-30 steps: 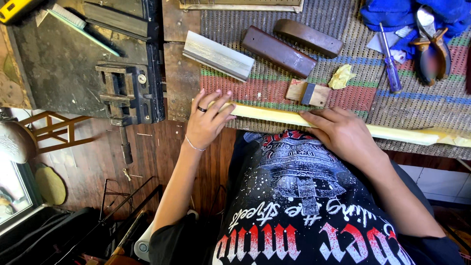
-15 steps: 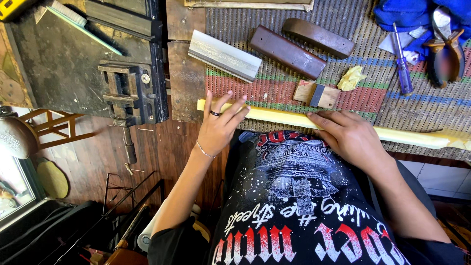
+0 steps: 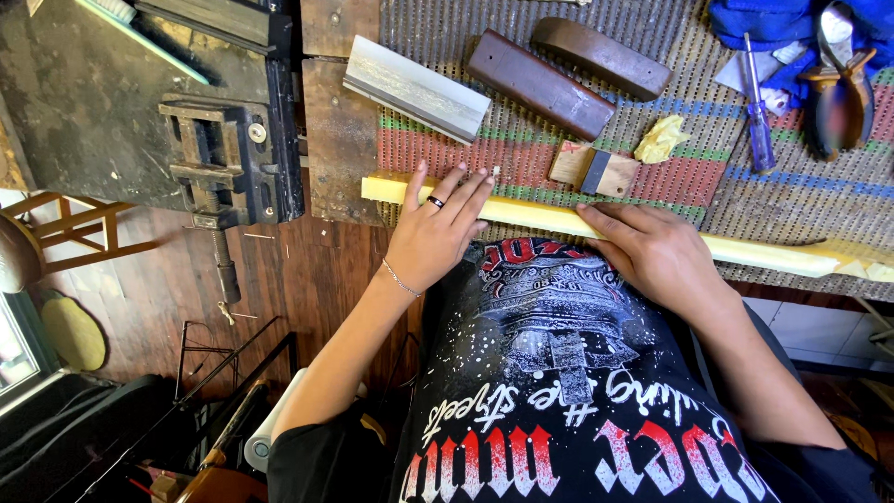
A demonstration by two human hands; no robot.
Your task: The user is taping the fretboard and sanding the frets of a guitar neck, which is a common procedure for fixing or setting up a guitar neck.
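Note:
A long pale yellow wooden strip [image 3: 545,218] lies across the near edge of the workbench, on a striped woven mat [image 3: 801,196]. My left hand [image 3: 436,233], with a ring and a thin bracelet, lies flat on the strip's left part, fingers spread. My right hand [image 3: 652,253] presses down on the strip's middle, fingers curled over its near edge. A small wooden block with a dark face [image 3: 594,169] sits just beyond the strip, between my hands.
On the mat lie a grey metal bar [image 3: 415,88], two dark brown wooden blocks [image 3: 538,84] [image 3: 602,58], a crumpled yellow scrap [image 3: 660,140], a blue screwdriver [image 3: 759,116] and pliers [image 3: 841,88] on blue cloth. A black bench vise [image 3: 223,154] stands at the left. Wooden floor lies below.
The view has dropped slightly, so bench and strip sit lower in the frame. My left hand has spread flatter over the strip. My right hand stays on its middle.

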